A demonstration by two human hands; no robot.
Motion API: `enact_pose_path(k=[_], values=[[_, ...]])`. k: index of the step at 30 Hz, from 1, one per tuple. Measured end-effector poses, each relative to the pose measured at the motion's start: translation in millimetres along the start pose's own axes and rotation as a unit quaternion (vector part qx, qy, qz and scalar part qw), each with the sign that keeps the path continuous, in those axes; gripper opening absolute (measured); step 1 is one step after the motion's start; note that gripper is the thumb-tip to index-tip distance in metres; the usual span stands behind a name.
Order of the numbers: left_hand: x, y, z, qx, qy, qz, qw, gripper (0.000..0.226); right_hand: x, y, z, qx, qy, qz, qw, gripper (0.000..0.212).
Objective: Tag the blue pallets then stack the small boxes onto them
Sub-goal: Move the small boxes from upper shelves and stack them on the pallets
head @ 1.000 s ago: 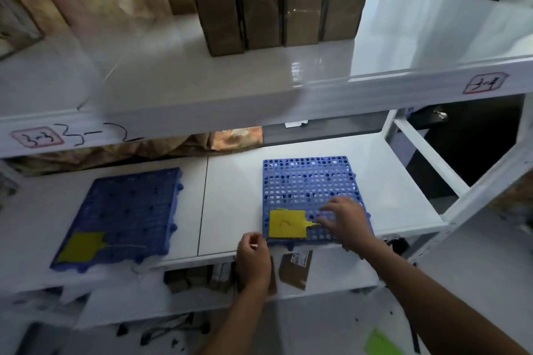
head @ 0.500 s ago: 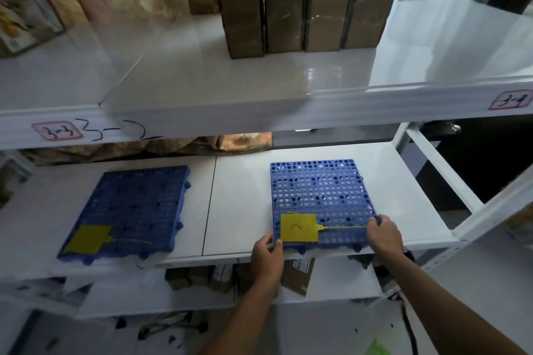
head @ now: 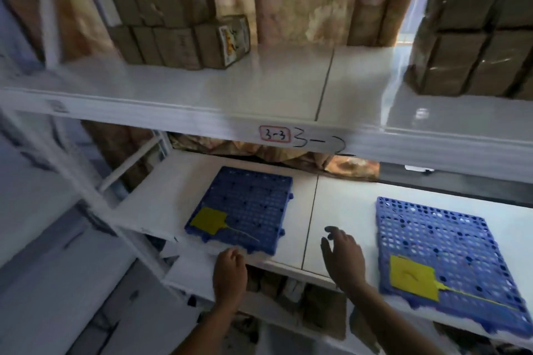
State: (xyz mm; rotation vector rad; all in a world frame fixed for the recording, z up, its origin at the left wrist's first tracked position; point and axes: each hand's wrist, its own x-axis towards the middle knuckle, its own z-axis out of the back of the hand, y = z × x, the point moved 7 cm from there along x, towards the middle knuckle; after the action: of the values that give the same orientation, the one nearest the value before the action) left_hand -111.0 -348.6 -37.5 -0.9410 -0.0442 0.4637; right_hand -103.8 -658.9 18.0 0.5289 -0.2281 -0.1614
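Observation:
Two blue perforated pallets lie flat on the lower white shelf [head: 340, 210]. The left pallet [head: 248, 204] carries a yellow tag [head: 208, 221] at its near left corner. The right pallet [head: 450, 253] has its own yellow tag [head: 411, 277] near the front edge. My left hand [head: 230, 271] is at the shelf's front edge just below the left pallet, fingers curled, holding nothing that I can see. My right hand [head: 343, 256] hovers open over the bare shelf between the two pallets. Small brown boxes [head: 178, 20] are stacked on the upper shelf at left, and more boxes [head: 473, 37] at right.
The upper shelf's front beam [head: 288, 124] bears a "3-3" label [head: 274, 134] and overhangs the pallets. A white rack upright [head: 95, 196] runs diagonally at left. Crumpled brown paper [head: 331, 161] lies at the back of the lower shelf. More cartons [head: 288, 288] sit on the shelf below.
Both hands have let go of the right pallet and moved left. The view has swung left, so the left pallet now sits near the middle.

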Motion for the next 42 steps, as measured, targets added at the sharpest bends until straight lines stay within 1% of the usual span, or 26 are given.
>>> enact_pose_path(k=[2, 3, 5, 7, 9, 12, 14, 16, 18, 21, 23, 24, 25, 26, 27, 29, 30, 32, 33, 35, 36, 38, 39, 40, 41, 42], values=[[30.3, 8.0, 33.5, 0.010, -0.014, -0.023, 1.000, 0.034, 6.6, 55.8, -43.0, 0.012, 0.069, 0.030, 0.997, 0.030], [44.4, 11.2, 45.1, 0.034, -0.006, -0.035, 0.999, 0.038, 7.2, 78.9, -62.0, 0.015, 0.101, 0.043, 0.994, 0.027], [79.5, 24.8, 68.4, 0.100, 0.035, -0.053, 0.993, 0.045, 6.2, 126.9, -101.9, 0.011, 0.146, 0.058, 0.988, 0.019], [110.6, 34.1, 75.7, 0.165, 0.098, -0.079, 0.978, 0.053, 9.7, 157.3, -132.3, -0.014, 0.172, 0.060, 0.983, 0.023], [131.0, 37.6, 76.1, 0.236, 0.156, -0.132, 0.950, 0.058, 18.0, 173.1, -150.0, -0.050, 0.179, 0.038, 0.982, 0.030], [156.4, 54.1, 85.1, 0.299, 0.188, -0.186, 0.917, 0.060, 30.2, 193.3, -167.2, -0.114, 0.146, 0.022, 0.982, 0.032], [161.9, 61.7, 95.3, 0.300, 0.171, -0.209, 0.915, 0.060, 30.8, 203.2, -170.6, -0.117, 0.128, 0.014, 0.985, 0.029], [164.6, 69.2, 103.6, 0.284, 0.151, -0.221, 0.921, 0.056, 28.8, 209.3, -172.9, -0.111, 0.120, -0.006, 0.987, 0.024], [163.5, 78.6, 103.9, 0.272, 0.155, -0.228, 0.922, 0.055, 24.5, 210.6, -172.6, -0.114, 0.118, -0.029, 0.986, 0.023], [157.1, 82.3, 100.2, 0.276, 0.166, -0.252, 0.913, 0.059, 18.6, 210.5, -173.3, -0.141, 0.139, -0.050, 0.979, 0.027], [161.1, 76.4, 102.2, 0.268, 0.168, -0.254, 0.914, 0.061, 20.0, 215.1, -171.4, -0.143, 0.159, -0.063, 0.975, 0.033], [162.2, 69.3, 105.3, 0.258, 0.163, -0.253, 0.918, 0.060, 22.4, 219.1, -168.8, -0.137, 0.162, -0.066, 0.975, 0.037], [162.4, 60.7, 109.8, 0.237, 0.140, -0.258, 0.926, 0.057, 25.1, 225.1, -165.2, -0.129, 0.165, -0.068, 0.975, 0.043], [159.3, 48.7, 116.8, 0.198, 0.093, -0.290, 0.932, 0.052, 26.9, 231.4, -161.3, -0.120, 0.168, -0.067, 0.976, 0.047], [153.8, 30.5, 128.2, 0.172, 0.052, -0.333, 0.926, 0.048, 28.2, 239.1, -155.5, -0.106, 0.169, -0.066, 0.978, 0.050], [141.5, 3.4, 145.8, 0.169, 0.049, -0.353, 0.919, 0.044, 30.1, 256.4, -144.1, -0.073, 0.169, -0.062, 0.981, 0.049], [137.3, -11.7, 154.6, 0.167, 0.034, -0.362, 0.916, 0.046, 30.2, 266.2, -138.8, -0.054, 0.169, -0.056, 0.983, 0.045], [128.8, -34.2, 174.2, 0.159, -0.029, -0.400, 0.902, 0.058, 26.5, 292.4, -125.9, -0.029, 0.164, -0.043, 0.985, 0.040], [125.9, -38.9, 184.6, 0.136, -0.050, -0.401, 0.905, 0.054, 20.3, 305.5, -117.6, -0.014, 0.163, -0.044, 0.986, 0.040], [119.0, -50.9, 207.1, 0.070, -0.064, -0.356, 0.930, 0.035, 5.5, 334.4, -95.0, 0.017, 0.162, -0.036, 0.986, 0.043], [110.6, -59.0, 219.1, 0.043, -0.066, -0.350, 0.933, 0.033, -0.3, 349.8, -82.2, 0.029, 0.158, -0.022, 0.987, 0.046], [92.0, -86.8, 252.2, -0.032, -0.097, -0.366, 0.925, 0.033, -5.5, 384.4, -49.8, 0.046, 0.140, 0.015, 0.989, 0.061], [82.1, -106.0, 274.3, -0.058, -0.124, -0.376, 0.917, 0.037, -8.4, 405.3, -31.0, 0.051, 0.128, 0.046, 0.989, 0.059], [73.8, -122.2, 293.0, -0.074, -0.135, -0.383, 0.911, 0.044, -11.9, 425.7, -12.8, 0.062, 0.109, 0.078, 0.989, 0.052], [65.5, -137.9, 311.3, -0.086, -0.131, -0.385, 0.909, 0.049, -17.6, 445.5, 4.8, 0.077, 0.088, 0.099, 0.988, 0.045], [55.5, -155.8, 330.9, -0.082, -0.139, -0.397, 0.903, 0.048, -23.3, 462.2, 21.2, 0.115, 0.068, 0.112, 0.985, 0.040]])
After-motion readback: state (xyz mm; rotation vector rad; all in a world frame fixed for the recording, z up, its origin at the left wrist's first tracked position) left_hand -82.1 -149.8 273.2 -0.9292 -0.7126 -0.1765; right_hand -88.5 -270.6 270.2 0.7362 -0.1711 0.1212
